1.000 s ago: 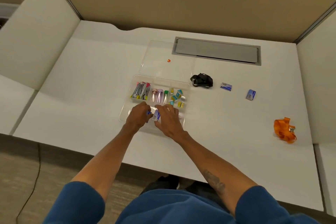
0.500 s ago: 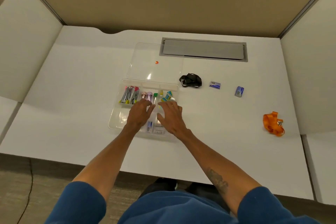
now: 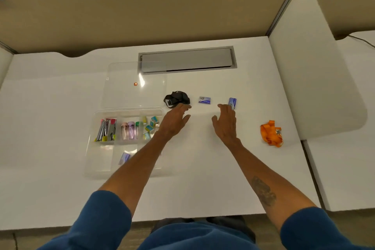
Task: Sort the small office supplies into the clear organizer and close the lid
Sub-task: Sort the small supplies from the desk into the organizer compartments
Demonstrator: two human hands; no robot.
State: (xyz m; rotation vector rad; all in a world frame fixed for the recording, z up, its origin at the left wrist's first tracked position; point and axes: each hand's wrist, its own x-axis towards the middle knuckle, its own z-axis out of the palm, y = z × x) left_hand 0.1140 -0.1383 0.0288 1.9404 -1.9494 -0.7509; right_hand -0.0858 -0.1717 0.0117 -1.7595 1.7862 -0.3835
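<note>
The clear organizer [image 3: 91, 146] lies on the white desk at the left, its lid [image 3: 121, 95] flat behind it. Its back compartments hold binder clips [image 3: 106, 130], small vials [image 3: 129, 130] and teal-yellow packets [image 3: 150, 127]; a small blue box [image 3: 124, 158] lies in a front one. My left hand [image 3: 175, 119] is open just right of the organizer, fingertips near a black strap [image 3: 177, 98]. My right hand [image 3: 226, 122] is open, fingertips touching a blue staple box [image 3: 232, 102]. Another blue box [image 3: 204, 100] lies between the two hands, farther back.
An orange lanyard [image 3: 271, 133] lies at the right of the desk. A grey cable hatch [image 3: 187, 59] is set in the desk behind the lid. Beige partition walls stand at the back and both sides. A tiny orange dot [image 3: 135, 84] sits on the lid.
Both hands have left the organizer's front compartments and moved right and away, toward the black strap and the blue boxes. The small blue box stays in the organizer.
</note>
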